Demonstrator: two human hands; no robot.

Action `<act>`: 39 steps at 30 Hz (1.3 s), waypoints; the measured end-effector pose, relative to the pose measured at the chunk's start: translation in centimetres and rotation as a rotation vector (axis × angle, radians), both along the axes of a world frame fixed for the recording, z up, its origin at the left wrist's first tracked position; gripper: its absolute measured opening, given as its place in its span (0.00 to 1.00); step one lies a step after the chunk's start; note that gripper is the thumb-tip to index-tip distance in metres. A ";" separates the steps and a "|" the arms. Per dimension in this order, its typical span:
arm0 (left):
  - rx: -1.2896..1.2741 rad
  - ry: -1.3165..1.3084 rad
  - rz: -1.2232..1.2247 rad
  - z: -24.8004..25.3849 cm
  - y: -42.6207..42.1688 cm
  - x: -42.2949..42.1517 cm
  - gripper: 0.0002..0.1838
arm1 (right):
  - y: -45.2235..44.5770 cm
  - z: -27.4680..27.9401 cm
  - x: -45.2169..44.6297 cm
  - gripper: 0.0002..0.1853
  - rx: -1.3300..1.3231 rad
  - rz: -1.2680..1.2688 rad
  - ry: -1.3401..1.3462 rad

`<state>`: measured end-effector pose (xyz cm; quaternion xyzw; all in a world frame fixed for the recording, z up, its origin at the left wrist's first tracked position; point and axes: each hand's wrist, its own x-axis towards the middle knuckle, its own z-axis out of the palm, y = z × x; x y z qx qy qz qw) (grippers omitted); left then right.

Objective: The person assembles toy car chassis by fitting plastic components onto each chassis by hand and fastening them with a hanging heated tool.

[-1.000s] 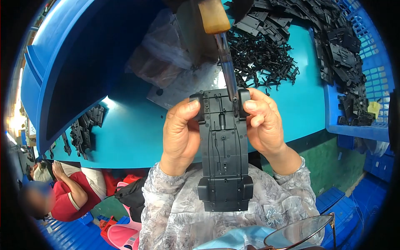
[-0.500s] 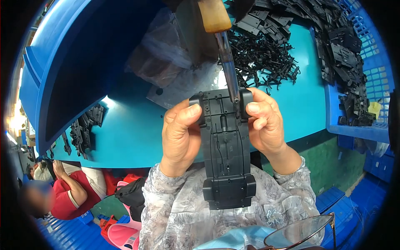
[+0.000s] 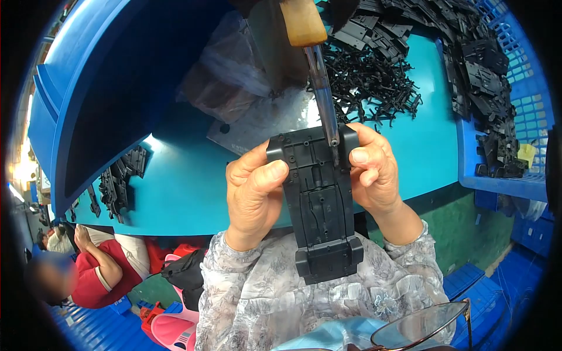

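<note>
Between my two hands is a long black plastic chassis [image 3: 319, 205] with raised blocks at its corners. My left hand [image 3: 254, 190] is closed on its upper left corner, thumb on top. The upper right corner is gripped by my right hand [image 3: 374, 169], with the thumb on the face and other fingers curled. A metal rod tool [image 3: 321, 88] with a yellowish handle [image 3: 303, 23] comes down from above. Its tip meets the upper right part of the chassis, between the hands. Neither hand touches the tool.
Small black parts [image 3: 372, 82] lie heaped on the teal table [image 3: 193, 199]. Black plates fill a blue basket [image 3: 503, 184] at right. A large blue bin [image 3: 88, 99] overhangs the left side. Plastic bags [image 3: 231, 76] lie behind. A person in red [image 3: 91, 275] sits at lower left.
The chassis has tilted, its lower end swinging slightly right and upward. My left hand and thumb have shifted a little with it. The tool tip still meets the chassis near its upper right.
</note>
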<state>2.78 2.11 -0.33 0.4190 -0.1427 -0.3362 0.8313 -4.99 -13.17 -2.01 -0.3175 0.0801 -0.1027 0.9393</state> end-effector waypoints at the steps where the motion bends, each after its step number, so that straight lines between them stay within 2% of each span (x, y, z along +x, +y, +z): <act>1: -0.003 -0.014 0.001 -0.1 0.0 0.0 0.20 | 0.0 0.0 0.0 0.13 0.001 0.006 0.001; 4: 0.007 0.012 0.030 -0.1 -0.2 -0.2 0.17 | -0.7 -0.1 -0.1 0.12 -0.016 0.037 0.040; 8: 0.065 0.207 0.099 -2.1 -1.0 -1.0 0.12 | -0.9 -0.9 -0.3 0.11 -0.043 0.007 0.115; 12: 0.038 0.295 0.002 -2.6 -0.8 -2.0 0.12 | -0.6 -1.4 -1.9 0.10 -0.005 -0.032 0.174; 18: 0.014 0.316 -0.041 -2.9 -1.1 -3.2 0.13 | 0.1 -1.0 -3.8 0.08 -0.103 -0.143 0.263; 39: 0.043 0.359 -0.114 -1.6 -1.6 -2.7 0.16 | -0.1 0.7 -4.4 0.10 -0.086 -0.159 0.209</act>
